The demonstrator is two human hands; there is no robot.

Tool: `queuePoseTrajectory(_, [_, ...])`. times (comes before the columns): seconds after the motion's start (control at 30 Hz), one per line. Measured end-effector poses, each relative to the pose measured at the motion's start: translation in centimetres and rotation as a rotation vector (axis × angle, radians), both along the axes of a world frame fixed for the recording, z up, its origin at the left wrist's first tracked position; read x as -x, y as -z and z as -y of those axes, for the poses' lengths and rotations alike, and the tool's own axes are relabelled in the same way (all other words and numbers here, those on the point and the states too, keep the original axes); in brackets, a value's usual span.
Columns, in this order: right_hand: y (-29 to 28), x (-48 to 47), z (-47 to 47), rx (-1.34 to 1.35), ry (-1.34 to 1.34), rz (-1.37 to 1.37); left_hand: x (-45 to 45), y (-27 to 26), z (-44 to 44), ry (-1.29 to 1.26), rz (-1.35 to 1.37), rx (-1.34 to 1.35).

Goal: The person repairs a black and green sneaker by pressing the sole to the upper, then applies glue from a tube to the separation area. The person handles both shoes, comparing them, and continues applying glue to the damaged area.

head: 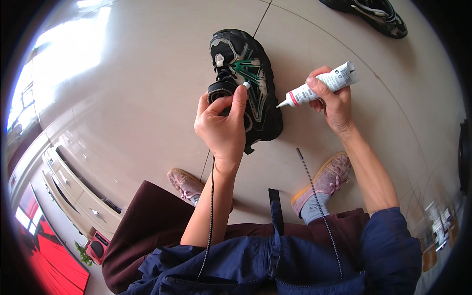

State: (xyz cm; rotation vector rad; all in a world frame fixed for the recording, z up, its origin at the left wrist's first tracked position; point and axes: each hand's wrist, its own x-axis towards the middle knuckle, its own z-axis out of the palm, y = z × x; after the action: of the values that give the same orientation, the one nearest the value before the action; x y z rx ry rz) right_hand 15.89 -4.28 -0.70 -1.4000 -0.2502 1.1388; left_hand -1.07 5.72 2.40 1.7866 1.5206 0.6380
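Note:
A black sneaker (271, 121) with green and grey trim is before me, its toe pointing away. My left hand (221, 125) grips the sneaker around its collar and tongue. A small white cap (246, 85) shows at the tip of my left thumb; whether the fingers pinch it is hard to tell. On the right, my right hand (332, 99) holds a white squeeze tube (306, 94) with a red band and printed writing. The tube's narrow uncapped nozzle points left, close to the sneaker's outer sole side; whether it touches cannot be told.
Another black shoe (383, 18) lies on the tiled floor (147, 92) at the upper right. My feet in pink shoes (186, 182) are below the sneaker. Two jacket cords (317, 199) hang down. A cream drawer cabinet (84, 199) stands at the lower left.

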Motion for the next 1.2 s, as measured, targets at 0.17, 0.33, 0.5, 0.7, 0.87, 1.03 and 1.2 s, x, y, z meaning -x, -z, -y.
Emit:
queuePoseTrajectory(0.17, [0.0, 0.6, 0.2, -0.011, 0.006, -0.024, 0.1, 0.2, 0.0, -0.004, -0.005, 0.012])
queuePoseTrajectory(0.33, [0.1, 1.2, 0.0, -0.023, -0.005, 0.01, 0.1, 0.3, 0.0, -0.008, 0.019, 0.018])
queuePoseTrajectory(0.5, [0.2, 1.5, -0.2, -0.033, -0.002, 0.022, 0.2, 0.2, 0.0, -0.019, 0.031, 0.044])
queuePoseTrajectory(0.7, [-0.2, 2.2, 0.8, -0.051, -0.05, 0.207, 0.1, 0.3, 0.1, -0.025, 0.019, 0.031])
queuePoseTrajectory(0.87, [-0.9, 3.0, 1.5, -0.131, -0.087, 0.501, 0.1, 0.3, 0.1, -0.036, 0.034, 0.054])
queuePoseTrajectory(1.03, [-1.2, 3.5, 1.8, -0.405, -0.163, 0.981, 0.0, 0.3, 0.2, -0.036, 0.028, 0.053])
queuePoseTrajectory(1.2, [-0.9, 4.1, 2.3, -0.507, -0.208, 1.126, 0.0, 0.3, 0.2, -0.037, 0.043, 0.05])
